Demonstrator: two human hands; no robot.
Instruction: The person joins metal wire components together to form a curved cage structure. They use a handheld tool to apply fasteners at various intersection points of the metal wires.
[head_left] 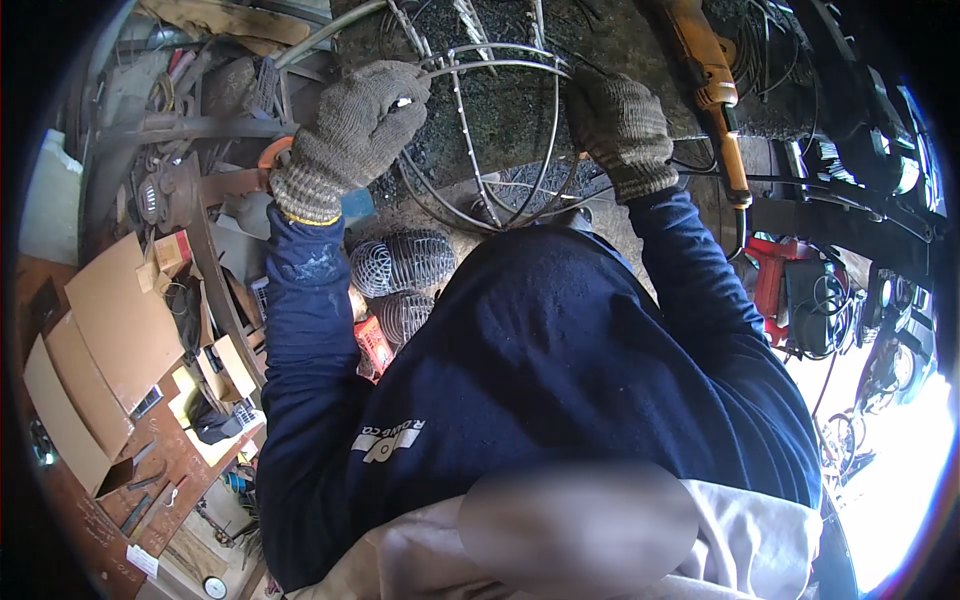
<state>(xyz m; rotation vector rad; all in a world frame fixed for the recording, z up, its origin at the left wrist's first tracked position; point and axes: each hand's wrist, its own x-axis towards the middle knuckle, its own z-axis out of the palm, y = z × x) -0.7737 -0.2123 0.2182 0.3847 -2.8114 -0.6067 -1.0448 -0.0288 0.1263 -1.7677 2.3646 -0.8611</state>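
My left hand (350,135), in a grey knitted glove, is closed on the left side of a wire frame (470,150). A small pale tip shows between its fingers; what that is I cannot make out. The frame is made of curved metal rods, with ridged, bright rods running down from double hoops at the top. My right hand (622,130), gloved the same way, closes at the right end of the hoops, where its fingertips are partly hidden. The frame's lower loops hang over the near edge of a dark, grimy workbench (500,110).
An orange power tool (705,75) lies right of my right hand. Coiled wire cages (405,262) stand below, beside a red box (373,345). Cardboard (125,320) and hand tools cover a brown table (90,520) at left. A red machine (768,280) with cables stands at right.
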